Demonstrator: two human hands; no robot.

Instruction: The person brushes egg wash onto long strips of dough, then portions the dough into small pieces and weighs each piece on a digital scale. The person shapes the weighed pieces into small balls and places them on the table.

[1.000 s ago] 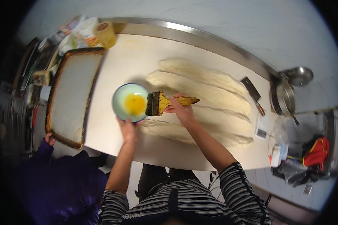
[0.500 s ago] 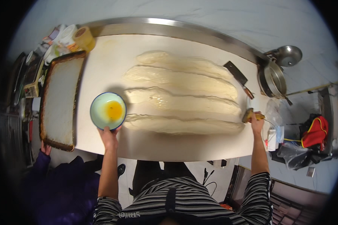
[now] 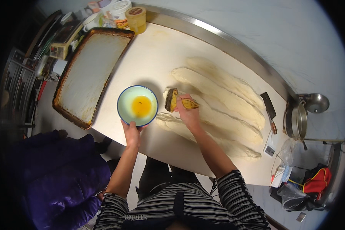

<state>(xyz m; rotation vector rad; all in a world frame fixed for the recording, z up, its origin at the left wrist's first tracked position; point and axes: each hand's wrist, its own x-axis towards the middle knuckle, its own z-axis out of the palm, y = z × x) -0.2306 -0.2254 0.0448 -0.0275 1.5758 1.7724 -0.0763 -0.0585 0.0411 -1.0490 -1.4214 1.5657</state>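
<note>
My left hand (image 3: 132, 135) grips a pale green bowl (image 3: 127, 96) by its near side, thumb at the blue rim. A pool of yellow-orange liquid (image 3: 141, 106), like oil or egg, lies in the bottom. In my right hand (image 3: 187, 115) is a flat brush (image 3: 190, 103) with a yellowish handle and dark bristles. The brush is over the left end of a middle dough strip, just right of the bowl; whether its bristles touch the dough is hard to tell. Several long, pale dough strips (image 3: 226, 96) lie side by side on the white worktop (image 3: 149, 50), partly shiny.
A worn baking tray (image 3: 89, 69) stands at the left, with tubs (image 3: 136, 20) behind it. A cleaver (image 3: 269, 108), a small display device (image 3: 269, 150) and metal pans (image 3: 295, 120) are at the right. A person in a purple coat (image 3: 61, 176) is close on my left.
My right hand has carried the brush from the dough's right end to its left end, beside the bowl. The view has turned leftward. The person in purple no longer touches the tray.
</note>
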